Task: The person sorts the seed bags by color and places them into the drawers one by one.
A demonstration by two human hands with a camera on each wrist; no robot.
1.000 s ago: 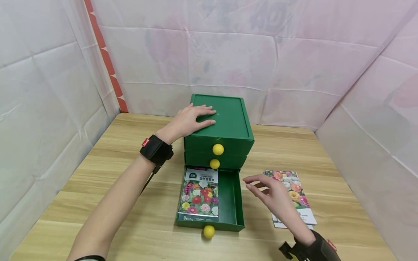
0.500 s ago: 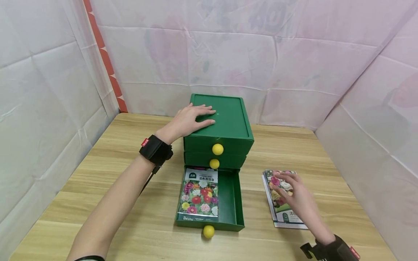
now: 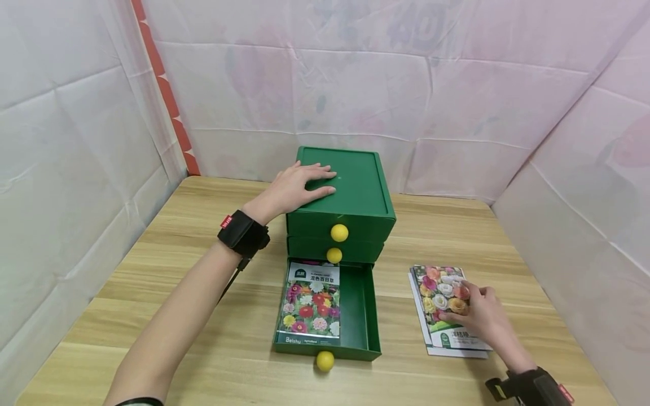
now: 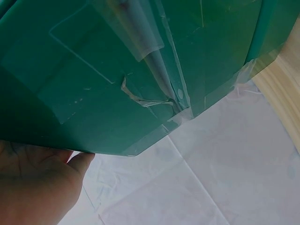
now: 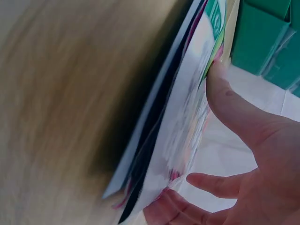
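The small stack of flower-printed seed packets (image 3: 447,307) lies flat on the pale wooden table (image 3: 203,338), directly under the right hand (image 3: 479,316). Thumb and fingers pinch the top packet — the right wrist view shows the thumb (image 5: 229,101) pressed on its printed face and fingertips curling under the stack's edge, though it is too blurred to tell whether one packet or more is being lifted.

To the left of that hand stands the green three-drawer cardboard box (image 3: 342,197) with round yellow knobs. Its bottom drawer (image 3: 363,316) is pulled out, and one flower seed packet (image 3: 311,304) already lies inside, filling the left part and leaving bare floor beside it. The two upper drawers are closed.

The left hand (image 3: 299,186) rests flat, fingers straight, on the box's top, near its left edge; its wrist camera shows only the taped green side.

By my reading, one packet is stowed — the rest are yet to go in, and the drawer has not been closed.
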